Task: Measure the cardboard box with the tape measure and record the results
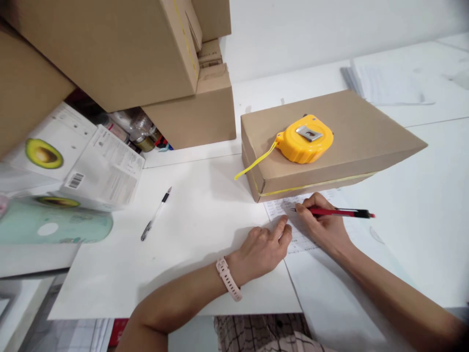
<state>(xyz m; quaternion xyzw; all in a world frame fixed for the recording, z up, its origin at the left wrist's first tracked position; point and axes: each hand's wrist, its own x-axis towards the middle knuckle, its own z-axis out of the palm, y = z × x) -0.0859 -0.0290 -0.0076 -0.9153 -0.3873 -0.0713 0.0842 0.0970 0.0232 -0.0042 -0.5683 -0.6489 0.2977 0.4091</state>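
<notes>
Red and black, the pen (335,212) lies nearly level in the right hand (324,225), whose fingers are closed round it, its tip resting on a printed form (298,234) on the white worktop (421,205). The left hand (262,249) holds nothing; it rests loosely curled with its fingertips pressing the form's left edge, a pale pink watch strap (229,278) on the wrist. The form lies partly under the near edge of a flat cardboard box (362,132), just beyond both hands, with yellow tape along its lower edge. On the box's top sits a yellow tape measure (304,138), its yellow strap (254,164) hanging over the box's left corner. Left of the hands a large white sheet (198,215) covers the worktop down to its near edge, bare but for a black-tipped clear pen (156,214) lying well apart from the hands. Beyond the sheet's left edge lie white cartons with avocado pictures (73,161) and a pale green case (54,227). Stacked brown cardboard boxes (120,49) crowd the far left corner. To the right of the flat box the worktop runs open to its right edge, with papers (395,78) at the far right corner.
</notes>
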